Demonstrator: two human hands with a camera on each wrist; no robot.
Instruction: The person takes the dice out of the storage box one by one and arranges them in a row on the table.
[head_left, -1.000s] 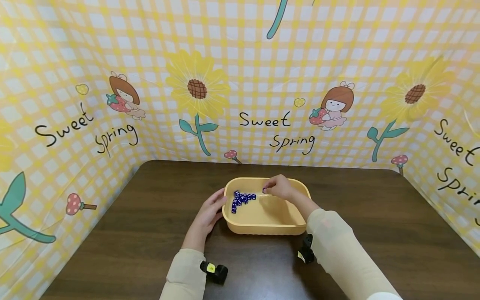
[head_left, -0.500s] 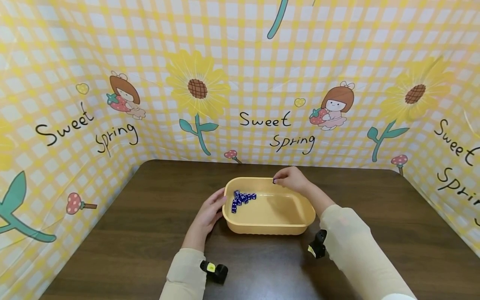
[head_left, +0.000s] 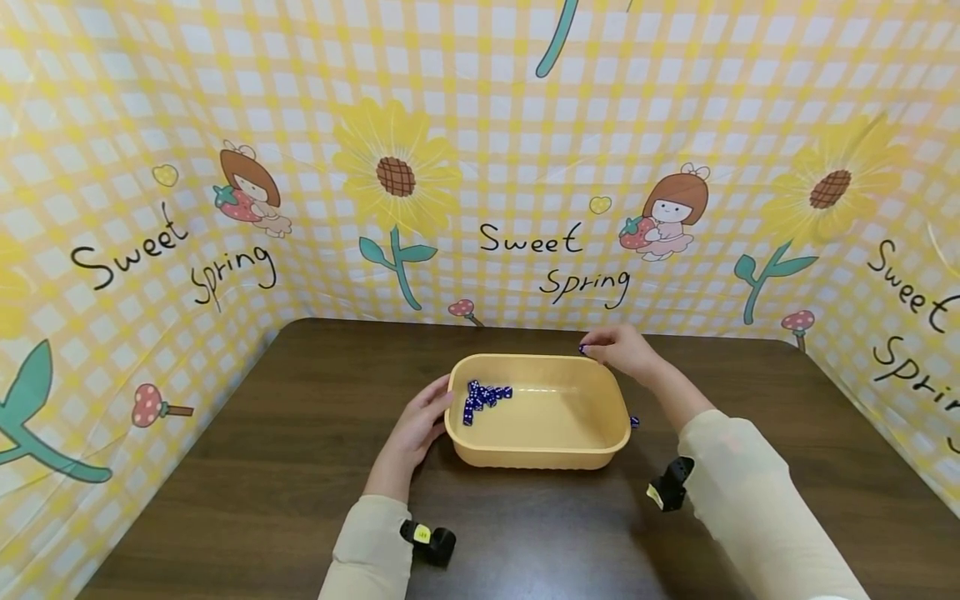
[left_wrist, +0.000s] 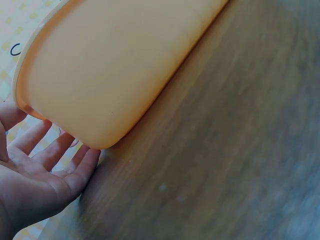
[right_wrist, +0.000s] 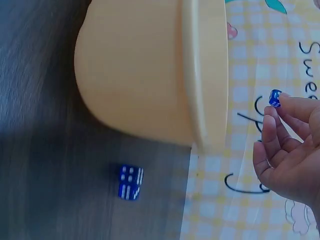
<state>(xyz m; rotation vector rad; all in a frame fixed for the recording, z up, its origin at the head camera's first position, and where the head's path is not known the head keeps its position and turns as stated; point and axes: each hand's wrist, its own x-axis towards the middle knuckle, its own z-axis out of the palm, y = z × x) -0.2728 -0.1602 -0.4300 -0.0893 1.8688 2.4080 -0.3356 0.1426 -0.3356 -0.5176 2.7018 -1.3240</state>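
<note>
A yellow plastic bin [head_left: 538, 460] stands on the table. Several dark blue dice [head_left: 480, 398] with white pips lie clustered inside, at its left end. My left hand [head_left: 417, 419] touches the outside of the bin's left end, its fingers relaxed against the wall; in the left wrist view the thumb is beside the rim. Behind the bin's far right corner, my right hand [head_left: 621, 350] pinches a blue die [right_wrist: 274, 98] between thumb and forefinger, above rim height. Another blue die [right_wrist: 131, 182] lies on the table just beyond the bin's right end, partly hidden in the head view.
The dark wooden table [head_left: 262, 500] has a yellow checked cloth [head_left: 517, 150] hanging behind it and at both sides. Each sleeve carries a small black camera, one at the left wrist [head_left: 430, 543] and one at the right wrist [head_left: 671, 483].
My right hand has lifted the die out of the bin and carried it right, past the far rim. The die beside the bin's right end has come into view. My left hand stays put.
</note>
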